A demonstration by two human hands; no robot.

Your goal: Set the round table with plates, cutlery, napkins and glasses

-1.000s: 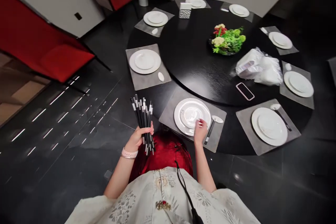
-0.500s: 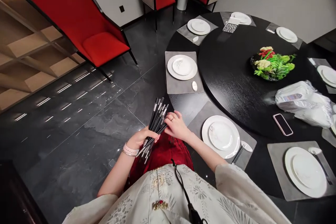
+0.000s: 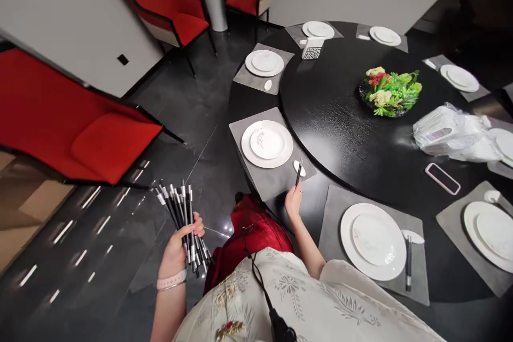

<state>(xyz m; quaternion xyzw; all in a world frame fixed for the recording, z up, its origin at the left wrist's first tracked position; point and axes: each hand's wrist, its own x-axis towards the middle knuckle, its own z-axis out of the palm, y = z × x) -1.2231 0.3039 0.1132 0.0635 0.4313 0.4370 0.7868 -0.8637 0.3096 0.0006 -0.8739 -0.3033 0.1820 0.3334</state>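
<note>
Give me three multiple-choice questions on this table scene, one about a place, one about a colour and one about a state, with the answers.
1. Where is the bundle of black chopsticks?
A. On a placemat
B. In the left hand
C. Beside the phone

2. What colour is the seat cushion of the chair at the left of the view?
A. Grey
B. Green
C. Red

3. What does the right hand hold?
A. Nothing
B. Chopsticks
C. A white plate

Answers:
1. B: the fingers wrap around the bundle.
2. C: the cushion shows red.
3. B: the chopsticks rise from its fingers at the white rest.
</note>
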